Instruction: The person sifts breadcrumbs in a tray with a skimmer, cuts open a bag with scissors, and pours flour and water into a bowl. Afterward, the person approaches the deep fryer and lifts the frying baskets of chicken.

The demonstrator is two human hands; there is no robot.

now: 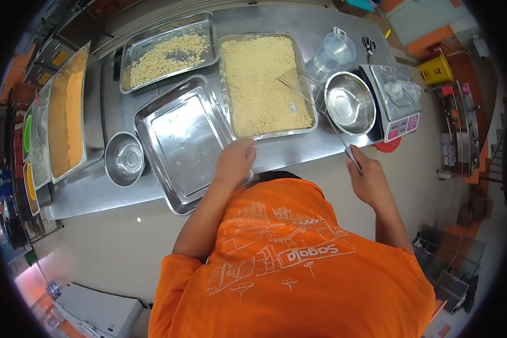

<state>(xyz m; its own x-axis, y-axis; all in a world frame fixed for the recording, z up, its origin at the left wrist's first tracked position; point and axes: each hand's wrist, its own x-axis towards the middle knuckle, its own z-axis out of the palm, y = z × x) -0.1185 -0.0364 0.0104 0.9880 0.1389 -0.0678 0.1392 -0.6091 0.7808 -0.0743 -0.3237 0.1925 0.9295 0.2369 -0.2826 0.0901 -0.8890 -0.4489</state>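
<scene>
My right hand is closed around the handle of a wire skimmer. The skimmer's rectangular wire head reaches over the right part of a metal tray of pale yellow crumbs or small pieces. Beside the skimmer stands a round steel bowl with a shiny bare inside. My left hand has curled fingers at the near left corner of the crumb tray, next to a bare steel tray. What those fingers hold, if anything, is hidden.
Pale pieces lie in a back-left tray. At left are a smaller steel bowl and a deep pan of orange powder. A clear jug, scissors and a scale with a plastic bag stand right.
</scene>
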